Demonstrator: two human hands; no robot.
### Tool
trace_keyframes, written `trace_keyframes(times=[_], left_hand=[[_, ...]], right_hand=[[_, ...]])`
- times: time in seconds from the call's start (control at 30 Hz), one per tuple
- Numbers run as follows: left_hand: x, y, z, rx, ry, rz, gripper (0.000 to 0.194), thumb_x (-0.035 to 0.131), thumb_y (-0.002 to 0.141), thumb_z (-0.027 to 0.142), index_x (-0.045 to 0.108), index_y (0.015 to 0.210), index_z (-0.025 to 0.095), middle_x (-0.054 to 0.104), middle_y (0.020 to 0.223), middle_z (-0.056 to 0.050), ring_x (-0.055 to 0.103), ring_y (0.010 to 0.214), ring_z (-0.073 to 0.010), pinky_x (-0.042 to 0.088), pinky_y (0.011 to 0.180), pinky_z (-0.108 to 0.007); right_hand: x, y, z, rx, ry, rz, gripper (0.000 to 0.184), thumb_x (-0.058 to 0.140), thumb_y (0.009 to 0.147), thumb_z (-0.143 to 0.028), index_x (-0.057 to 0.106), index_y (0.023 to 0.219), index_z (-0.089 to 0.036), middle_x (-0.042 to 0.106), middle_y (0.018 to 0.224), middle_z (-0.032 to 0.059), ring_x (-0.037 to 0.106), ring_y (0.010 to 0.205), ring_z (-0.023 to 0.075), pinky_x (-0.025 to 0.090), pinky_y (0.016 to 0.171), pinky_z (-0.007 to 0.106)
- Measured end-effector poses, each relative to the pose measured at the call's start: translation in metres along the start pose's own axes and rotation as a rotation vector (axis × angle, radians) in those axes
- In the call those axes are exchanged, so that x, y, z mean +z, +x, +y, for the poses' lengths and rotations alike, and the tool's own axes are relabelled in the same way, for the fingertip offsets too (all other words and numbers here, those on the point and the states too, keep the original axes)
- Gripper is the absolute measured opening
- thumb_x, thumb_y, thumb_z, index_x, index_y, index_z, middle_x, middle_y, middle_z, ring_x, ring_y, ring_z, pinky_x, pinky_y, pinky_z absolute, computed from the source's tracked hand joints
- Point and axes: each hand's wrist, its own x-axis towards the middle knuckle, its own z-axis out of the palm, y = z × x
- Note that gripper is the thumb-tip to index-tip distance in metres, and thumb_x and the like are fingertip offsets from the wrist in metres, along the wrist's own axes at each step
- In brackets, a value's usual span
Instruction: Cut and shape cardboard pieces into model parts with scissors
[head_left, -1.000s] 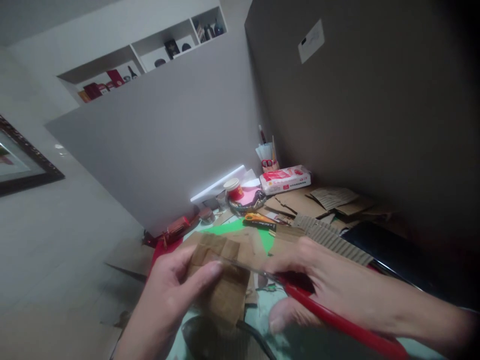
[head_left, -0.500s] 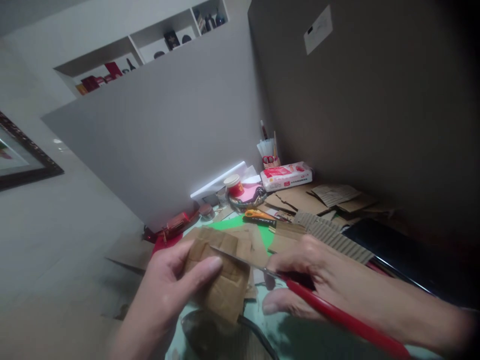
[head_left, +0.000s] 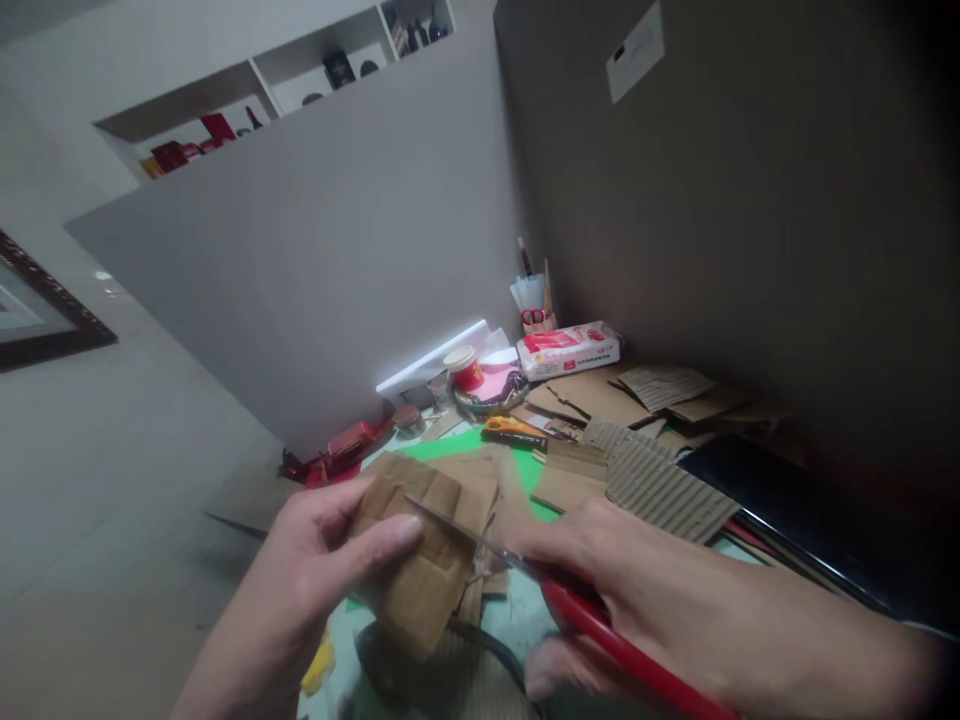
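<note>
My left hand [head_left: 315,560] grips a folded brown cardboard piece [head_left: 420,590], with the thumb pressed flat on its top face. A pair of red-handled scissors [head_left: 600,620] is in my right hand [head_left: 607,580], fingers around the handles. Its thin metal blade lies across the cardboard's upper face, the tip close to my left thumb. The cardboard hides whatever is under the blade. Beneath the held piece, a dark rounded object [head_left: 375,655] and a dark curved strip [head_left: 499,650] show in part.
Behind my hands lie a green sheet [head_left: 469,440], an orange-and-black cutter [head_left: 514,432] and corrugated cardboard scraps [head_left: 667,490]. A dark flat device [head_left: 772,510] sits at right. Farther back are a red paper cup [head_left: 465,370], a tissue pack [head_left: 570,350] and a pen holder [head_left: 536,315].
Both hands, with the cardboard and scissors, have shifted slightly left and down in view. The right thumb is lower, farther from the forefinger. A yellow object now shows at lower left.
</note>
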Motion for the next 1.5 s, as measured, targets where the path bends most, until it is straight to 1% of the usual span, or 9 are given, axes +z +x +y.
trace_keyframes(times=[0.17,0.37,0.5,0.67,0.87,1.03,1.2,1.33,1.5], left_hand=[[-0.004,0.003,-0.002,0.018,0.062,-0.02,0.025,0.091,0.074,0.037,0.086,0.091,0.019,0.078,0.087,-0.007,0.07,0.087,-0.0244,0.053,0.075,-0.028],[-0.001,0.005,-0.004,-0.031,0.045,-0.079,0.013,0.088,0.073,0.027,0.082,0.081,0.019,0.076,0.087,-0.006,0.067,0.086,-0.0231,0.052,0.072,-0.027],[0.007,0.002,-0.004,-0.045,0.04,-0.054,0.014,0.087,0.075,0.031,0.079,0.076,0.02,0.076,0.085,-0.006,0.068,0.085,-0.0244,0.052,0.07,-0.028],[0.011,0.002,-0.002,0.029,0.111,0.01,0.022,0.087,0.077,0.041,0.08,0.074,0.02,0.075,0.08,-0.007,0.067,0.078,-0.025,0.051,0.068,-0.03],[0.013,0.006,-0.004,-0.058,0.257,-0.125,0.026,0.083,0.079,0.045,0.077,0.077,0.02,0.07,0.081,-0.004,0.065,0.081,-0.0251,0.05,0.071,-0.031],[0.012,0.008,-0.008,-0.059,0.254,-0.13,0.033,0.081,0.08,0.051,0.076,0.08,0.018,0.066,0.079,-0.002,0.059,0.077,-0.021,0.044,0.066,-0.029],[0.012,0.007,-0.01,-0.066,0.201,-0.107,0.032,0.085,0.077,0.048,0.072,0.076,0.019,0.063,0.078,-0.001,0.06,0.076,-0.0205,0.044,0.066,-0.028],[0.012,0.005,-0.01,-0.068,0.174,-0.091,0.034,0.085,0.078,0.051,0.074,0.078,0.019,0.065,0.079,-0.002,0.06,0.075,-0.0203,0.045,0.065,-0.028],[0.01,0.006,-0.012,-0.059,0.173,-0.096,0.037,0.088,0.076,0.053,0.075,0.077,0.018,0.066,0.078,-0.002,0.059,0.073,-0.019,0.044,0.062,-0.026]], right_hand=[[0.001,0.001,0.0,-0.009,0.123,-0.01,0.034,0.083,0.084,-0.051,0.068,0.086,-0.021,0.059,0.071,-0.002,0.054,0.062,0.0149,0.038,0.052,0.024],[0.009,-0.001,-0.007,0.084,0.112,-0.002,0.041,0.076,0.089,-0.057,0.062,0.074,-0.022,0.053,0.06,-0.0054,0.05,0.056,0.0142,0.037,0.052,0.025],[0.015,-0.001,-0.006,0.032,0.099,0.1,0.042,0.074,0.09,-0.058,0.062,0.072,-0.022,0.055,0.065,-0.0031,0.053,0.061,0.0153,0.04,0.055,0.026],[0.02,-0.003,-0.005,0.023,0.161,0.111,0.034,0.068,0.095,-0.053,0.066,0.082,-0.022,0.05,0.058,-0.0067,0.049,0.052,0.0124,0.038,0.051,0.025],[0.017,-0.007,-0.003,0.116,0.071,0.072,0.037,0.08,0.083,-0.048,0.073,0.112,-0.027,0.067,0.093,0.0025,0.065,0.076,0.021,0.048,0.064,0.029],[0.007,-0.002,-0.015,0.158,0.099,0.029,0.035,0.078,0.087,-0.055,0.071,0.087,-0.021,0.065,0.078,-0.0004,0.055,0.068,0.0173,0.041,0.059,0.028],[0.01,0.002,-0.014,0.166,0.199,0.033,0.044,0.078,0.088,-0.052,0.053,0.067,-0.022,0.05,0.059,-0.0065,0.046,0.055,0.0126,0.035,0.05,0.027],[0.013,0.003,-0.009,0.024,0.197,0.097,0.048,0.071,0.096,-0.047,0.048,0.063,-0.021,0.048,0.06,-0.0071,0.044,0.056,0.0098,0.033,0.049,0.023],[0.013,0.003,-0.008,-0.012,0.11,0.153,0.045,0.065,0.1,-0.044,0.051,0.064,-0.021,0.052,0.06,-0.0047,0.047,0.054,0.0111,0.032,0.049,0.024]])
